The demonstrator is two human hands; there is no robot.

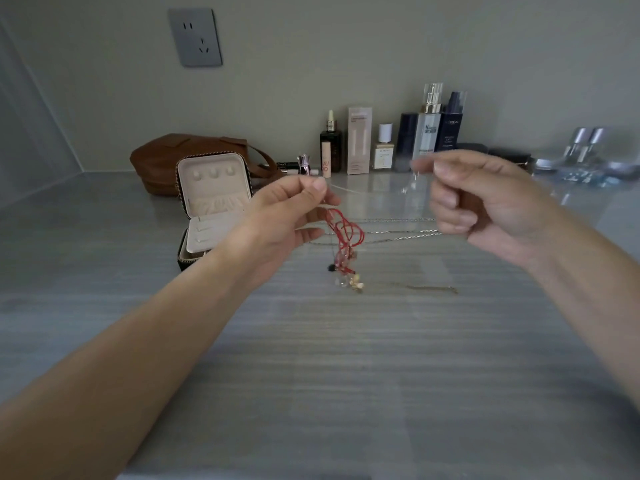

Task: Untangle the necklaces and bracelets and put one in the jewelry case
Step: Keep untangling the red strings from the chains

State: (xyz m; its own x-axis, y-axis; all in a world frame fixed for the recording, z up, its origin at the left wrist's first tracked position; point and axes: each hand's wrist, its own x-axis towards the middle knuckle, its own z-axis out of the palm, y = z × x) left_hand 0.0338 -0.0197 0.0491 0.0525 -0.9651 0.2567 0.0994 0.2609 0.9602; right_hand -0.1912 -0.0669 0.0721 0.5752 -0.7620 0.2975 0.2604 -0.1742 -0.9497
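Observation:
A tangle of red cord bracelets with small beads and gold charms at its lower end hangs above the grey table, pinched at the top by my left hand. Thin silver chains stretch from the tangle to my right hand, whose curled fingers pinch them; that hand is blurred. A thin gold chain lies on the table below. The jewelry case stands open at the left behind my left wrist, its cream lid upright, its lower tray partly hidden.
A brown leather bag sits behind the case. Several cosmetic bottles and a box line the back wall. Clear glass items stand at the far right. A wall socket is up on the left.

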